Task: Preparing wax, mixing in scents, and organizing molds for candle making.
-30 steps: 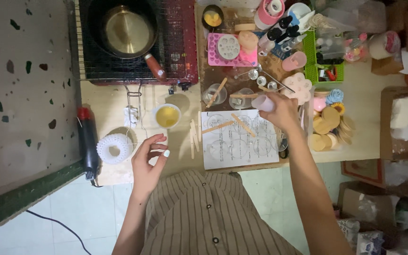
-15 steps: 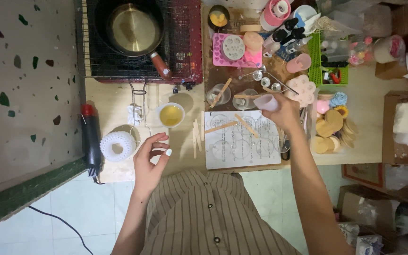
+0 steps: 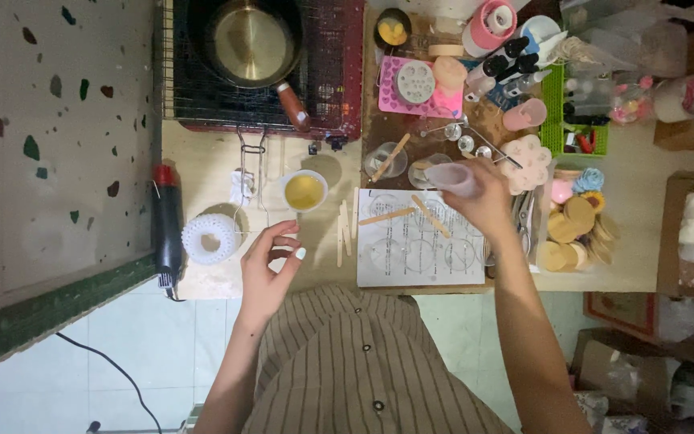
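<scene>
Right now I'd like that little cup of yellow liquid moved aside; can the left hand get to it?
Probably yes. The left hand is empty, fingers loosely curled, just below the cup. Only bare tabletop lies between them; the wooden sticks sit off to the side, out of the way.

The right hand (image 3: 487,201) has tipped its pale cup (image 3: 451,178) further over, towards the glass (image 3: 423,169). The left hand (image 3: 271,261) has curled its fingers below the yellow-filled cup (image 3: 304,191).

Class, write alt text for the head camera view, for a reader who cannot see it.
Seen from above, a person's right hand tilts a small translucent cup over a printed sheet on a crowded craft table. The left hand hovers empty near a white cup of yellow liquid, below a pan on a stove.
</scene>
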